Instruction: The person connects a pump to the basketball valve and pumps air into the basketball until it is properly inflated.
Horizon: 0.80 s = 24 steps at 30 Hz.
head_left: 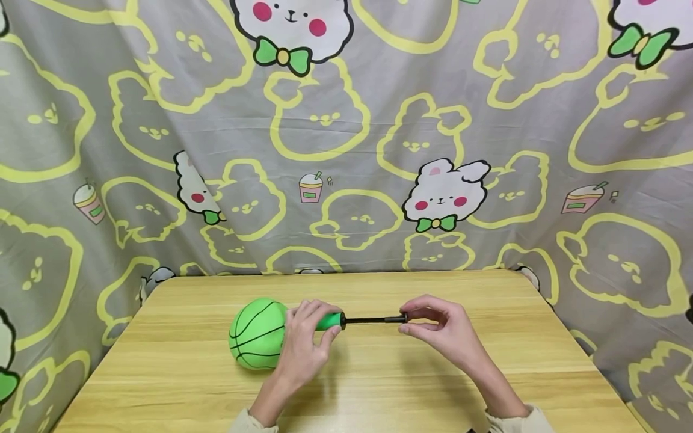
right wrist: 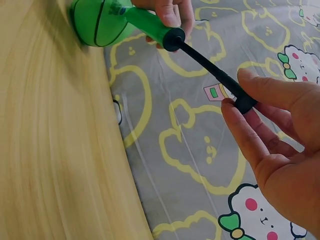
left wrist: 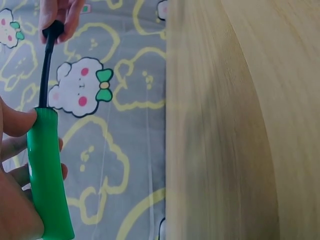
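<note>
Green pump point(head_left: 329, 321) lies level in both of the person's hands, above the middle of the worktop point(head_left: 178, 373), with its far end up against a green ball point(head_left: 257, 334) marked like a basketball. From where I stand, the left hand point(head_left: 304, 344) hides the place where the two meet, so I cannot tell whether the pump is seated in the ball, nor whether the ball rests on the wood or is held just off it.

The left hand's fingers are curled round the barrel, thumb near the collar. On the right hand point(head_left: 449, 335), thumb and fingertips stand only a little apart, pinching the small black handle point(right wrist: 245, 104) between them. A long stretch of black rod point(head_left: 368, 320) shows between collar and handle.

I take this as the pumping step, at the drawn-out part of a stroke. To my mind, the next move calls for a straight push of the handle toward the barrel, while the left hand steadies barrel and ball in line; a sideways shove could bend the thin rod.
</note>
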{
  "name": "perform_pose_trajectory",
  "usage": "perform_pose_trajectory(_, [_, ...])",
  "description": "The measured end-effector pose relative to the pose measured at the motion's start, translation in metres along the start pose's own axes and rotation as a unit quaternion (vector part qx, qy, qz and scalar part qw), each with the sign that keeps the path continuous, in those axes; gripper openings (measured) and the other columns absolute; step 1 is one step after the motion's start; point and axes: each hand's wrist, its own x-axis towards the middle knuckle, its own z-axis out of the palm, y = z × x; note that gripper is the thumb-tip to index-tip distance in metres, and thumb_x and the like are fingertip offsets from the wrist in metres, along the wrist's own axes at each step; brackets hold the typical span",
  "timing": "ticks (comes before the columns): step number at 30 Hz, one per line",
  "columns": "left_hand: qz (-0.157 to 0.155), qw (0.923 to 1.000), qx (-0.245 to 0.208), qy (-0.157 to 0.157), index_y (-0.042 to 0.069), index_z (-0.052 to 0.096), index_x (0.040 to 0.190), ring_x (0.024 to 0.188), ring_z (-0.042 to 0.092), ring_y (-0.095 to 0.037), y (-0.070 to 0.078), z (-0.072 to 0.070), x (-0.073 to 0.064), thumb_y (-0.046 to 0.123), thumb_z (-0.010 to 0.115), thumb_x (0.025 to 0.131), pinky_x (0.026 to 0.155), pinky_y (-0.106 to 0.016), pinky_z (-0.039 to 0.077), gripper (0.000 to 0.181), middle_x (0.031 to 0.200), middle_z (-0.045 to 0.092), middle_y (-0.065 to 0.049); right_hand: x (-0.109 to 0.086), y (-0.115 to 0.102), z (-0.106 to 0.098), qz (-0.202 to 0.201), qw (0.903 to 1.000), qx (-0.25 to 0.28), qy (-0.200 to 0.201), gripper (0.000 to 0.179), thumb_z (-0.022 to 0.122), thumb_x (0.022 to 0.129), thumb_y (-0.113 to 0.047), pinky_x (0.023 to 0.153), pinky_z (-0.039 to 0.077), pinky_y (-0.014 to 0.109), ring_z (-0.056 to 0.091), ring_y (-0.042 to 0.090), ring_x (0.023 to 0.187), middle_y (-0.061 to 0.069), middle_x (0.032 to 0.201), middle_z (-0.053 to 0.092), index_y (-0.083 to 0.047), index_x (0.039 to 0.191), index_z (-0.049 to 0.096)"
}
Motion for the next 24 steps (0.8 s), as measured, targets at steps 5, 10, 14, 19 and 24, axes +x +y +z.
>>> perform_pose_trajectory(5, [0.007, 1.0000, 0.002, 0.001, 0.018, 0.073, 0.108, 0.094, 0.054, -0.010, 0.001, 0.001, 0.000, 0.013, 0.077, 0.084, 0.089, -0.043, 0.034, 0.025, 0.103, 0.068, 0.007, 0.000, 0.005, 0.008, -0.016, 0.9998, 0.015, 0.004, 0.028, 0.082, 0.081, 0.005, 0.078, 0.059, 0.040, 0.074, 0.025, 0.095, 0.028, 0.106, 0.067, 0.007, 0.107, 0.072])
perform_pose_trajectory(10, [0.015, 0.9999, 0.005, 0.002, 0.018, 0.073, 0.108, 0.093, 0.054, -0.010, 0.002, 0.003, -0.001, 0.012, 0.077, 0.084, 0.087, -0.042, 0.033, 0.025, 0.103, 0.068, 0.007, 0.001, 0.008, 0.017, -0.017, 0.9995, 0.023, 0.010, 0.027, 0.083, 0.080, 0.004, 0.078, 0.059, 0.041, 0.073, 0.022, 0.094, 0.030, 0.104, 0.067, 0.002, 0.106, 0.074])
perform_pose_trajectory(14, [0.019, 0.9998, 0.007, -0.001, 0.016, 0.073, 0.108, 0.093, 0.053, -0.011, 0.004, 0.004, -0.001, 0.012, 0.077, 0.084, 0.086, -0.042, 0.033, 0.025, 0.103, 0.068, 0.007, 0.001, 0.010, 0.024, -0.015, 0.9995, 0.024, 0.015, 0.028, 0.084, 0.080, 0.003, 0.077, 0.060, 0.040, 0.073, 0.023, 0.094, 0.030, 0.103, 0.067, -0.001, 0.106, 0.076])
perform_pose_trajectory(19, [0.027, 0.9996, 0.011, 0.001, 0.015, 0.073, 0.107, 0.092, 0.053, -0.011, 0.005, 0.006, -0.002, 0.011, 0.077, 0.083, 0.086, -0.042, 0.033, 0.025, 0.103, 0.068, 0.007, 0.002, 0.012, 0.032, -0.021, 0.9993, 0.026, 0.018, 0.028, 0.084, 0.080, 0.002, 0.076, 0.060, 0.040, 0.073, 0.025, 0.095, 0.025, 0.102, 0.069, -0.001, 0.106, 0.076])
perform_pose_trajectory(24, [0.027, 0.9995, 0.016, -0.005, 0.017, 0.073, 0.108, 0.094, 0.053, -0.011, 0.007, 0.007, -0.002, 0.012, 0.078, 0.083, 0.088, -0.043, 0.034, 0.025, 0.103, 0.068, 0.008, 0.002, 0.014, 0.040, -0.019, 0.9991, 0.027, 0.027, 0.028, 0.085, 0.079, 0.002, 0.076, 0.060, 0.039, 0.074, 0.022, 0.094, 0.021, 0.100, 0.070, -0.001, 0.105, 0.076])
